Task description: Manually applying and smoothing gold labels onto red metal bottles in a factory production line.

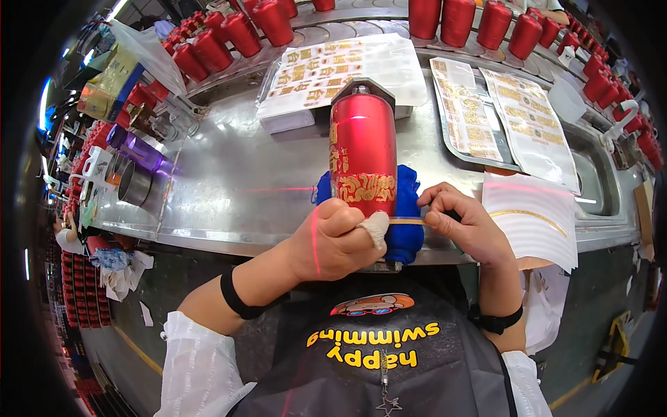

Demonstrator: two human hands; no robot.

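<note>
A shiny red bottle [363, 135] with gold decals lies in front of me, its far end against a dark angular holder [383, 92]. Under and beside it is a blue cloth [408, 240]. My left hand [338, 240] is closed at the bottle's near end, a white cover on one fingertip pressing the left part of a thin gold decal strip [408, 222]. Stretched to the right, the strip's other end is pinched between finger and thumb of my right hand [469, 226]. My left fingers hide the bottle's lower left edge.
White backing paper [531, 208] with a gold strip hangs over the bench's front right. Gold decal sheets [316, 73] lie behind the bottle; others rest on a metal tray [458, 149]. A sink [597, 177] is at right, a purple cup [135, 148] at left. Red bottles [458, 24] line the back.
</note>
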